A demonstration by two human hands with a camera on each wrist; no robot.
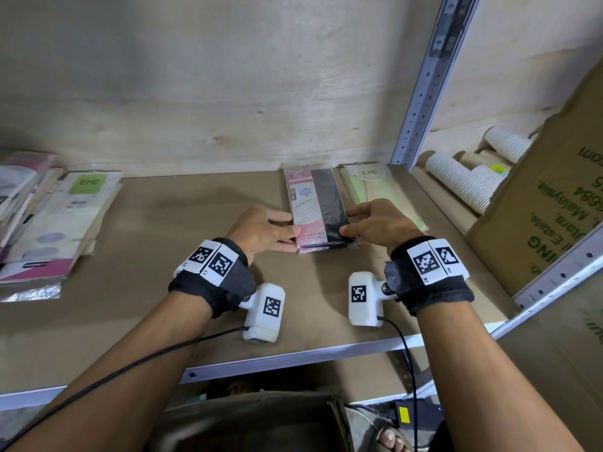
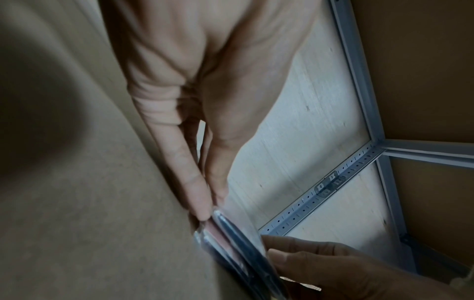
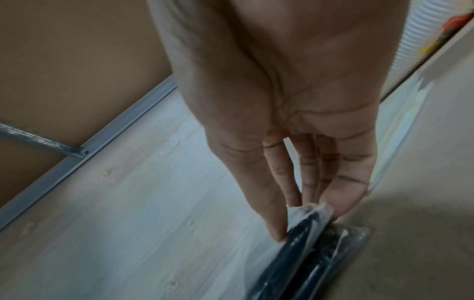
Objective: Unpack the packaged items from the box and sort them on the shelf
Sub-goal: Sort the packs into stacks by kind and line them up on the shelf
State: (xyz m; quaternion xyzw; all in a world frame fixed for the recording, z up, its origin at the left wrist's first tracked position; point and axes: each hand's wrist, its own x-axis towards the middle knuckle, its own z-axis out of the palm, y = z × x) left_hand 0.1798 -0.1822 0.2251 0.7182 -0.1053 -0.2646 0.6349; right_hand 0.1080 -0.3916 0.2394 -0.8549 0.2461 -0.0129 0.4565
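A pink-and-black packaged item (image 1: 318, 210) lies on top of a small stack of like packs on the brown shelf board (image 1: 182, 230), towards the back right. My left hand (image 1: 291, 223) pinches its left edge between thumb and fingers, and my right hand (image 1: 347, 220) pinches its right edge. The left wrist view shows the packs' edges (image 2: 238, 239) stacked at my left hand's fingertips (image 2: 202, 211). In the right wrist view my right hand (image 3: 307, 215) holds the top pack (image 3: 305, 229) slightly lifted off the ones beneath.
A pale green pack (image 1: 375, 187) lies just right of the stack. More packs (image 1: 65, 216) are piled at the shelf's left end. Beyond the metal upright (image 1: 421, 93) lie paper cups (image 1: 463, 181) and a cardboard box (image 1: 554, 207). An open box (image 1: 261, 419) sits below.
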